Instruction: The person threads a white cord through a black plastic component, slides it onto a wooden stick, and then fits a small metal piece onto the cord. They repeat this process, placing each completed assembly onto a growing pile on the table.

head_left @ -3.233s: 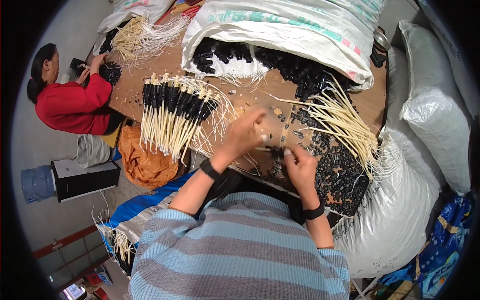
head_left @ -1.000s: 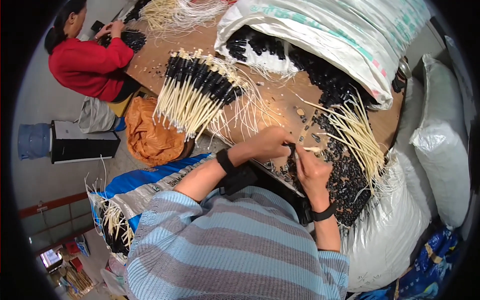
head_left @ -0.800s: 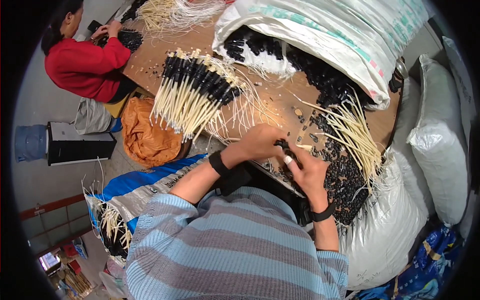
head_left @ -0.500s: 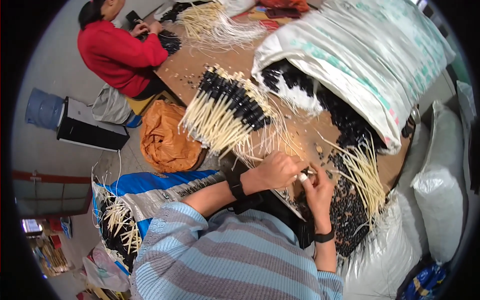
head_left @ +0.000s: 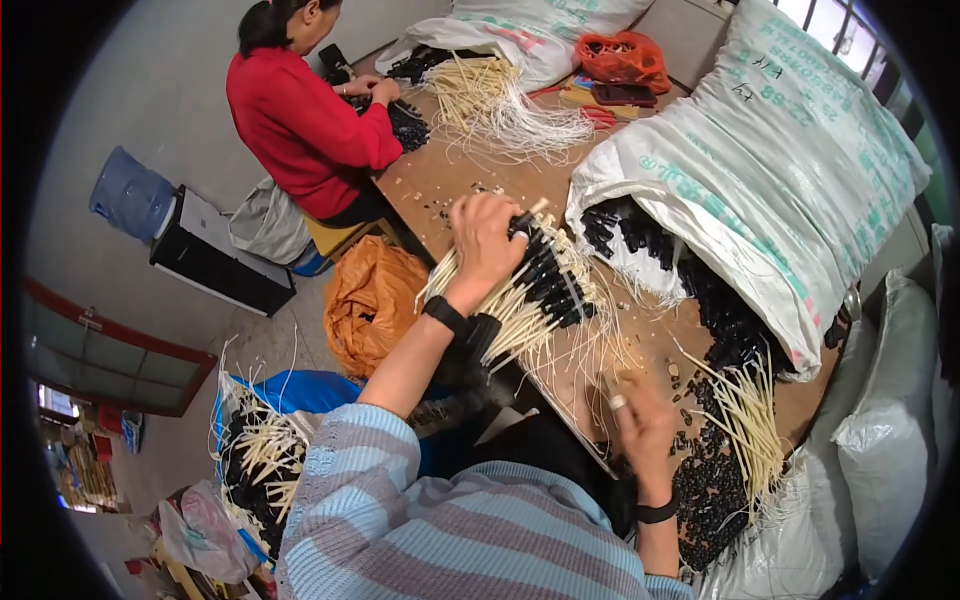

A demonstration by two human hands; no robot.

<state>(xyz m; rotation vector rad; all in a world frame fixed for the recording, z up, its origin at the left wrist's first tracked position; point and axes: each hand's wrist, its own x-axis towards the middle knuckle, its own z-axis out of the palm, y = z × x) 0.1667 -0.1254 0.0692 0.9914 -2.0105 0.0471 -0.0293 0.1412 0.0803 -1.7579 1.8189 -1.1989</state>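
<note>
My left hand [head_left: 484, 240] rests over the left end of a neat pile of cream tubes with black sleeves [head_left: 550, 270], thin white wires trailing from it. Its fingers are curled round a black-sleeved tube [head_left: 539, 207] at the pile's upper edge; the palm hides the rest of that piece. Close to the table's near edge, my right hand [head_left: 648, 425] is smeared by motion, with a white wrapping on one finger. Whether it holds anything does not show. Loose small black pieces [head_left: 712, 480] lie beside it, along with a looser bundle of cream tubes [head_left: 745, 425].
A big white sack [head_left: 740, 170] spills black parts onto the table at right. Across the table's far left, a person in red [head_left: 305, 125] handles black parts. An orange bag [head_left: 370, 300] and a water dispenser [head_left: 220, 250] stand left; stuffed sacks [head_left: 890, 400] line the right.
My left hand has left my right hand and moved up and forward onto the tube pile. The right hand has shifted slightly down. The whole view has tilted upward.
</note>
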